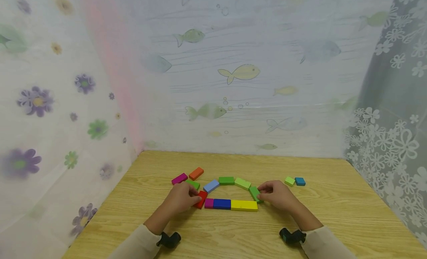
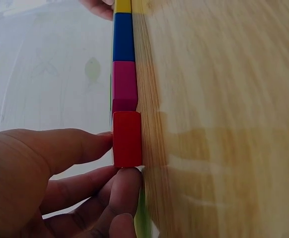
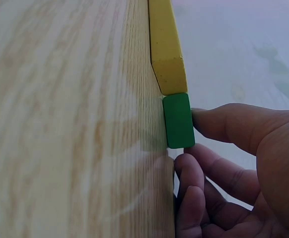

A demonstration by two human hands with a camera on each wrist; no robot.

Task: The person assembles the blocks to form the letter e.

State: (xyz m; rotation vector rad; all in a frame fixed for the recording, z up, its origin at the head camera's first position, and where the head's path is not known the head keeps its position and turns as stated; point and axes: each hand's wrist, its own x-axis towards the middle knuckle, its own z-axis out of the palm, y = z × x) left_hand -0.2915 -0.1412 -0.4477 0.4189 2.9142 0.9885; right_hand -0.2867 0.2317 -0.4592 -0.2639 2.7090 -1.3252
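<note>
My left hand [image 1: 181,197] pinches a red block [image 2: 127,139] between thumb and fingers at the left end of an arch of blocks. On the opposite end, a green block [image 3: 179,121] sits in the pinch of my right hand [image 1: 277,195]. Between these two, the arch runs over a light blue block [image 1: 211,186], another green block [image 1: 226,181] and a light green block [image 1: 242,183]. A straight row closes the bottom: a short magenta block [image 1: 209,203], a dark blue block [image 1: 222,204] and a long yellow block [image 1: 244,205].
Beyond my left hand lie a magenta block [image 1: 179,179], an orange block [image 1: 196,173] and a partly covered green block [image 1: 193,184]. A small light green block [image 1: 289,181] and a teal-blue block [image 1: 300,181] lie at the back right. Patterned curtains [image 1: 247,114] border the wooden table [image 1: 227,236].
</note>
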